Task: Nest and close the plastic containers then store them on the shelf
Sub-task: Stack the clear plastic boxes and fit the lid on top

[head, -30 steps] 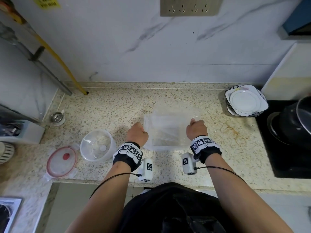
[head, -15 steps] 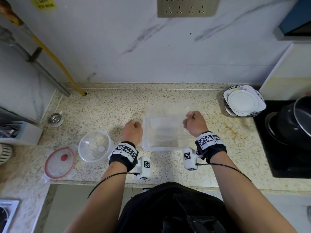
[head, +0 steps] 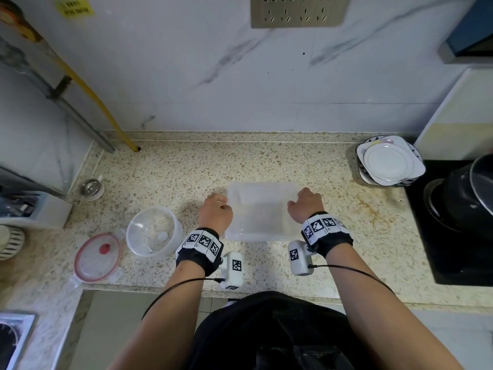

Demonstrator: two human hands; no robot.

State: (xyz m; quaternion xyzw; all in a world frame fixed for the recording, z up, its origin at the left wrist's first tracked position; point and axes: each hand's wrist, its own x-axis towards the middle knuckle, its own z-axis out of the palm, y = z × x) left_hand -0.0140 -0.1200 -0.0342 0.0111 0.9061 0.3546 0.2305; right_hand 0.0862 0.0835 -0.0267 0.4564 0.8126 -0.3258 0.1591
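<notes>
A clear rectangular plastic container with its lid on rests on the speckled counter in front of me. My left hand is curled against its left edge, fingers closed on the rim. My right hand presses on its right edge with the fingers bent over the lid. To the left stands a round clear container, open and upright. Its round lid, with a red seal and red centre, lies flat beside it near the counter's front edge.
A stack of white plates sits at the back right. A black pot stands on the dark hob at the right. A small metal cup is at the left, beside a white rack. A yellow hose runs down the wall.
The rectangular container's lid has come down flat. My left hand moved from beside the container onto its left rim. My right hand shifted slightly along the right edge.
</notes>
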